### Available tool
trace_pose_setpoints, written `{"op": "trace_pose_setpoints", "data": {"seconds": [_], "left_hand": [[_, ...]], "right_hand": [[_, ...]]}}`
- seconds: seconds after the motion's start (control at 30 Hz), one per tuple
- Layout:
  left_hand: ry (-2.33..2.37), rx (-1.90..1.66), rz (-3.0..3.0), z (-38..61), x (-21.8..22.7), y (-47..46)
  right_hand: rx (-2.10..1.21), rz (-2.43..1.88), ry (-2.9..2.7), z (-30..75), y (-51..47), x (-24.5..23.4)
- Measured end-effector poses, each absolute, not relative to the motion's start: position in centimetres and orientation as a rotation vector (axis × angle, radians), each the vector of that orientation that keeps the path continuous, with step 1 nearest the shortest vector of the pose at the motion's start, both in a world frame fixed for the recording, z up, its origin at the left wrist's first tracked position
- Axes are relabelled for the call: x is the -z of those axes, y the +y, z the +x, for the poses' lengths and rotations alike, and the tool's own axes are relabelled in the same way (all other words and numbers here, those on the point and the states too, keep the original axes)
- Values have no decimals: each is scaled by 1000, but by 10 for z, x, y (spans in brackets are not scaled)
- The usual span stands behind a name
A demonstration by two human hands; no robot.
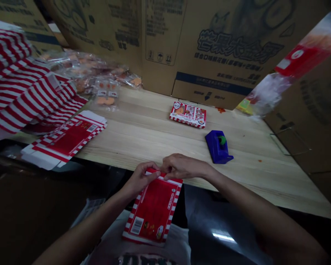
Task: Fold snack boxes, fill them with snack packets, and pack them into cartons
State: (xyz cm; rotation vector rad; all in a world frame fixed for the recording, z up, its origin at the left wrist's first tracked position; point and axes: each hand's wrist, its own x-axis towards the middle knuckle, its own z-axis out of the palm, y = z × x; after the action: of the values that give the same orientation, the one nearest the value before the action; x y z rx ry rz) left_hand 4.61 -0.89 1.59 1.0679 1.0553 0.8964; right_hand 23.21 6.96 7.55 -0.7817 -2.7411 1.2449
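Note:
A red carton with striped red-and-white edges (154, 209) is held at the table's front edge, its back with a barcode facing up. My left hand (143, 176) grips its upper left end, thumb on the face. At the same end, my right hand (179, 166) has its fingers curled and pressed at the carton's top edge, close to the left fingertips. What lies under the right fingers is hidden. A blue tape dispenser (219, 147) with a green roll stands right of my right hand. Beyond it rests a small printed box (188, 115), its front up.
Flattened striped cartons (71, 136) lie at the left, beside a tall stack of striped cartons (22, 84). Clear packets with orange pieces (106, 92) are heaped behind them. Large cardboard boxes (160, 44) wall off the back. Plastic-wrapped bags (273, 92) hang at the right.

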Motion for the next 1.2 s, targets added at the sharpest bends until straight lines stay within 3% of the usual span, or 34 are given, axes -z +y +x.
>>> {"op": "trace_pose_setpoints", "data": {"seconds": [0.1,0.17,0.37,0.47,0.6,0.7,0.8,0.87,0.93,1.07,1.2], "left_hand": [[1043,-915,1030,42,-16,-12],[1027,-897,1022,41,-17,-14],[949,-841,1132,44,-30,-19],[890,-854,1003,38,-28,-23],[769,-801,762,18,-3,-48],[780,-640,659,2,13,-77],[874,-730,614,-8,2,-87],[958,-882,697,-13,-18,-75],[1090,-1031,882,-18,-40,-55],[1515,-1137,1576,-10,-50,-20],[1598,-628,2167,9,-16,-6]], "right_hand": [[-1042,-875,-2856,225,69,-73],[-1180,-934,-2822,225,75,-71],[-2559,-818,-2106,238,87,-33],[-2788,-764,-1615,241,72,-7],[-2781,-745,-1253,240,56,8],[-2670,-740,-1347,248,61,-4],[-2246,-874,-1492,266,73,-25],[-1769,-973,-1301,279,78,-34],[-1589,-989,-1121,287,80,-34],[-1907,-1022,-953,278,63,-21],[-2084,-1087,-757,260,47,2]]}}
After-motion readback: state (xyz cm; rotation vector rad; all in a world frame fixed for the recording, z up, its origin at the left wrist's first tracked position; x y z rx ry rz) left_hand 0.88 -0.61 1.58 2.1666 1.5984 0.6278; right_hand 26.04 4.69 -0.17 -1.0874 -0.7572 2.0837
